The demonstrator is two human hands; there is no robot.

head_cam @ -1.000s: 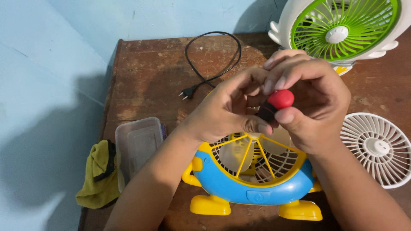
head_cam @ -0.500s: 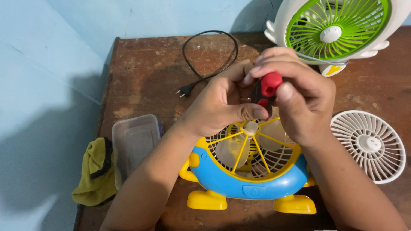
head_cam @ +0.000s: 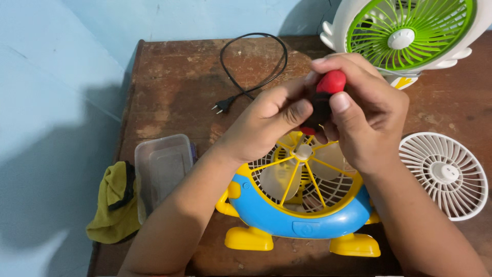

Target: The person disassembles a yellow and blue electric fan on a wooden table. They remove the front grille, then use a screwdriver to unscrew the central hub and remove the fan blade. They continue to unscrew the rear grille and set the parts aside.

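A blue and yellow toy-shaped fan (head_cam: 302,215) lies face up on the wooden table (head_cam: 174,87), its yellow grille over pale blades. Above the grille's hub, both hands grip a screwdriver with a red and black handle (head_cam: 326,95). My right hand (head_cam: 364,118) wraps the handle from the right, thumb on it. My left hand (head_cam: 266,125) pinches the black lower part with thumb and fingers. The tool stands nearly upright over the hub; its tip is hidden behind my fingers.
A green and white fan (head_cam: 405,33) stands at the back right. A loose white grille (head_cam: 445,174) lies at the right. A black power cord with plug (head_cam: 246,66) curls at the back. A clear plastic box (head_cam: 161,166) and yellow cloth (head_cam: 115,202) sit at the left edge.
The screwdriver has swung from tilted to nearly upright over the fan hub, and both hands have shifted their grip on it. The view moved slightly.
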